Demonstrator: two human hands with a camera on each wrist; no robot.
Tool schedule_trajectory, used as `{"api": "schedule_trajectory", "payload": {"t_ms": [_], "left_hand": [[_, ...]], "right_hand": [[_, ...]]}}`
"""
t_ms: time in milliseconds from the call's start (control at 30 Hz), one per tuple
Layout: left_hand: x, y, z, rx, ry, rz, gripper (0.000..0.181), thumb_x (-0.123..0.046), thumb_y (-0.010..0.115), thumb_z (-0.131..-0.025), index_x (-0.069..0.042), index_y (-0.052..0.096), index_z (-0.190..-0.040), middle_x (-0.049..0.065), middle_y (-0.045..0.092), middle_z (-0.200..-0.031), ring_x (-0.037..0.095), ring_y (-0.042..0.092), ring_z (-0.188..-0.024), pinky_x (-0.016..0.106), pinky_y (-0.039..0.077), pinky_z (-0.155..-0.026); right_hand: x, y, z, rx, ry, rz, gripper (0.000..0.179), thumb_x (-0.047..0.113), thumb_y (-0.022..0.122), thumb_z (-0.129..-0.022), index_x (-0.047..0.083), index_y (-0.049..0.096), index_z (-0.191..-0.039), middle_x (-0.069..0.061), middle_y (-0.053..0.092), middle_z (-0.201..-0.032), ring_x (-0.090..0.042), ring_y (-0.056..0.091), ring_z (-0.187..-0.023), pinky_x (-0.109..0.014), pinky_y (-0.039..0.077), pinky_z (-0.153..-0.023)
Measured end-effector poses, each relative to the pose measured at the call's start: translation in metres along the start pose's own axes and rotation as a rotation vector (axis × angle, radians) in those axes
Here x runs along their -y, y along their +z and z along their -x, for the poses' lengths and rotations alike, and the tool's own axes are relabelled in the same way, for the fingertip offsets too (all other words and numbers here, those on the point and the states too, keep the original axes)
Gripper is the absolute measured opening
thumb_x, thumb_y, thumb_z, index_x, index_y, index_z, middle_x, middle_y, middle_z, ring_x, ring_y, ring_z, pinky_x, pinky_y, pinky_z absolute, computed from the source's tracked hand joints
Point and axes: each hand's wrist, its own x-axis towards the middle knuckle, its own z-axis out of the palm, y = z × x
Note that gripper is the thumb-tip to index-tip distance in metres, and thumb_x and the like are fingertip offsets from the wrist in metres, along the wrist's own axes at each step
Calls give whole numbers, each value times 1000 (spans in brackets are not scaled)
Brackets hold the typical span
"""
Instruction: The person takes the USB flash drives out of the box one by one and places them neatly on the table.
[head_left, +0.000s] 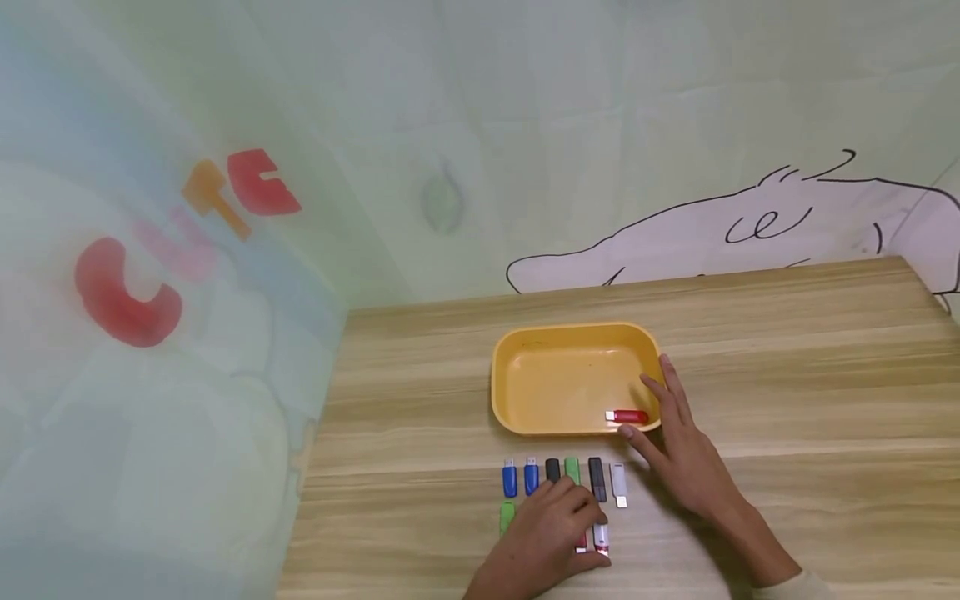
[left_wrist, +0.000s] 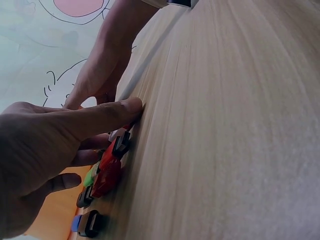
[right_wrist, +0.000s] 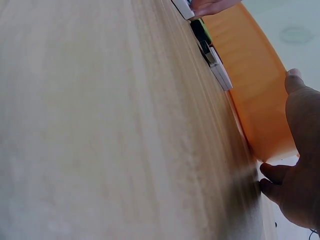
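The left hand (head_left: 551,533) bends over two rows of USB sticks, pinching a white and red USB stick (head_left: 601,536) between thumb and fingertips at the right end of the nearer row. Beside that stick, a red USB stick (left_wrist: 108,175) is partly covered by the hand in the head view. At the right end of an orange tray (head_left: 551,427), the right hand (head_left: 690,462) spreads its fingers loosely, touching the rim. Its thumb lies at the near edge. Inside the tray, close to that hand, lies a red USB stick (head_left: 630,416) with a silver plug.
In the farther row stand two blue sticks, the left one (head_left: 510,480) outermost, then black and green ones and a silver stick (head_left: 618,485). A green stick (head_left: 507,517) begins the nearer row. Behind the wooden table (head_left: 420,367) hangs a printed cloth (head_left: 420,125).
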Motion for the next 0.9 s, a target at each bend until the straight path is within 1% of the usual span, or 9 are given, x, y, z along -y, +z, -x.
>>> {"api": "schedule_trajectory", "payload": {"t_ms": [200,500,800,900], "left_hand": [[-1,0,1,-4,-6,-3,41,-60,76,-92,-28,78,-117,-15,71,-113,2,61,-108,18,51,-95],[-2,0,0,29,-40,20,41,-60,75,-91,-29,77,-119,-15,70,-115,0,59,-106,19,53,-97],[-2,-1,-1,22,-42,-1,44,-62,76,-90,-30,76,-120,-15,70,-117,1,59,-107,20,53,-97],[-2,-1,-1,10,-37,-7,44,-62,76,-90,-29,76,-119,-15,69,-115,1,59,-107,19,52,-96]], "right_hand": [[0,1,0,-3,1,7,80,50,62,-106,21,22,-168,4,-10,-180,-51,58,-131,-71,53,-96],[1,1,-1,4,2,6,80,51,61,-106,21,21,-168,3,-10,-180,-51,57,-133,-71,52,-98],[2,1,0,1,6,6,80,51,60,-106,20,21,-169,2,-10,-180,-51,57,-134,-71,52,-97],[3,0,0,-1,6,6,79,50,60,-106,20,22,-168,2,-9,-180,-51,57,-133,-71,52,-97]]}}
